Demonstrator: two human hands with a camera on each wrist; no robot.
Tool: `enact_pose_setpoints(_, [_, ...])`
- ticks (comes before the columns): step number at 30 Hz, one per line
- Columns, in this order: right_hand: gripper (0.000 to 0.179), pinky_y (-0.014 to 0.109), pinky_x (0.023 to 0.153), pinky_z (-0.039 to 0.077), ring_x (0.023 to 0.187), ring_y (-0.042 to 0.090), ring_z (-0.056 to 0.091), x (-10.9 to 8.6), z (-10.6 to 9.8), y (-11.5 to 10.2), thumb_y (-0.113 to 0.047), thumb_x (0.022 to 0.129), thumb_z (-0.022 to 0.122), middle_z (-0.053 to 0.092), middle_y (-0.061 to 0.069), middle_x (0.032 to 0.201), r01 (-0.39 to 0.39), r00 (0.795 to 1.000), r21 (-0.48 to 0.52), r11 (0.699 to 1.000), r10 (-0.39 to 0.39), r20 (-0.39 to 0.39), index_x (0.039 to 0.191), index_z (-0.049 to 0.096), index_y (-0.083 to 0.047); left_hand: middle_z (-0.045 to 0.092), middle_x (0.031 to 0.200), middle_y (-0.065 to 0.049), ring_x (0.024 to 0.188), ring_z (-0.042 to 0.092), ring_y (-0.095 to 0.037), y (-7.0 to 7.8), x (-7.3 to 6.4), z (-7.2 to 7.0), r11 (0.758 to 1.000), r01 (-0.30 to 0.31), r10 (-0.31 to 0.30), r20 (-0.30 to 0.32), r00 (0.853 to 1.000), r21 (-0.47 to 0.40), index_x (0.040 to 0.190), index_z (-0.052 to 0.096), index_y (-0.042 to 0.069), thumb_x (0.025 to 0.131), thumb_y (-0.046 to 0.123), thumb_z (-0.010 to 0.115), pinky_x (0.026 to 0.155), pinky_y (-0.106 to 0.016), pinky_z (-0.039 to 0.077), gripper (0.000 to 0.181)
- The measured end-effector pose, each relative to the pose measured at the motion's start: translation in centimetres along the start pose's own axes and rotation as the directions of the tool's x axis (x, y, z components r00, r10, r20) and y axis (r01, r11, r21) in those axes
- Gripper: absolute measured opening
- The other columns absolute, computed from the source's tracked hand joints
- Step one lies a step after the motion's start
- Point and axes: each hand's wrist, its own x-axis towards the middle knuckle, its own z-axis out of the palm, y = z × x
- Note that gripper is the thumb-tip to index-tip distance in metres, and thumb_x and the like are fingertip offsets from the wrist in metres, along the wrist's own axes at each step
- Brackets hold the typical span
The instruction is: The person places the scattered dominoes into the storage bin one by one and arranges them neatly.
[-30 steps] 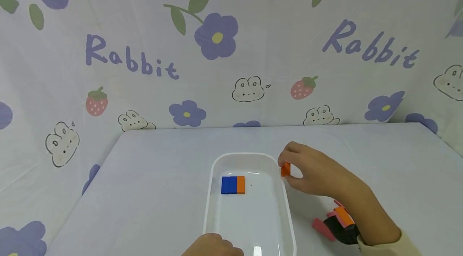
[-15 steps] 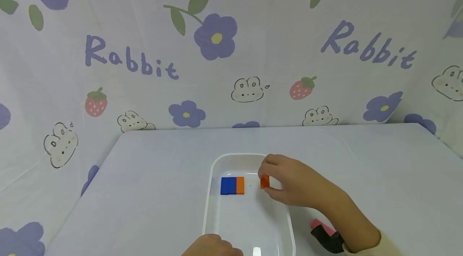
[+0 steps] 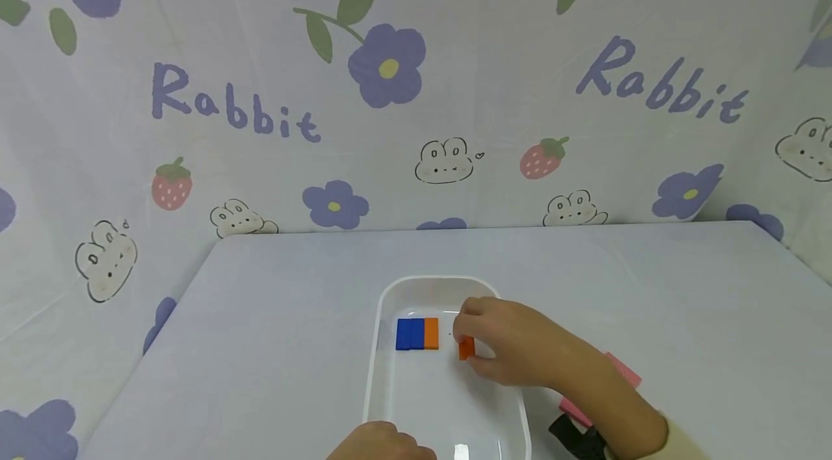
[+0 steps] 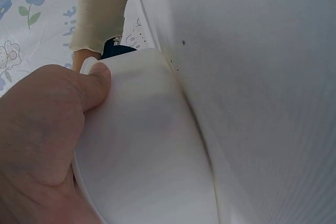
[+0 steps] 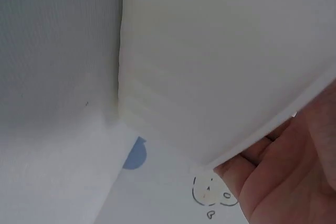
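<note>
A white plastic tray [image 3: 373, 380] stands on the table. Inside, two blue blocks [image 3: 410, 334] and an orange block [image 3: 432, 333] lie side by side, touching. My right hand [image 3: 510, 341] reaches over the tray's right rim and pinches a second orange block [image 3: 466, 349] between thumb and fingers, a little right of that row. At the near end of the tray, my left hand [image 3: 383, 443] grips the rim; in the left wrist view its thumb presses the outer wall [image 4: 142, 140]. The right wrist view shows the tray's outer wall [image 5: 210, 51], which hides the pinched block.
Right of the tray, pink pieces [image 3: 624, 369] and a black piece [image 3: 577, 438] lie on the white-covered table [image 3: 279, 330], partly hidden by my right forearm. Behind the table hangs a printed cloth [image 3: 494, 84].
My right hand has carried the orange block from beyond the tray's right rim leftward into the tray, then slightly nearer to me. The left hand and the row of blocks stay put.
</note>
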Motion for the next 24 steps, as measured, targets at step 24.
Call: enact_pose_setpoints(24, [0.011,0.024,0.053,0.034,0.056,0.009,0.039,0.3,2.0,-1.7,-0.021,0.075,0.069,0.042,-0.009,0.065,0.022,0.996,-0.281,0.960,0.005,0.092,0.083,0.060,-0.019,0.047,0.058,0.021,0.048,0.032,0.011,0.0,0.1,0.1,0.998,-0.043,0.045,-0.035,0.998,0.040,0.081,0.065,0.027,0.073,0.039,0.068,0.050,-0.004,0.026,0.015])
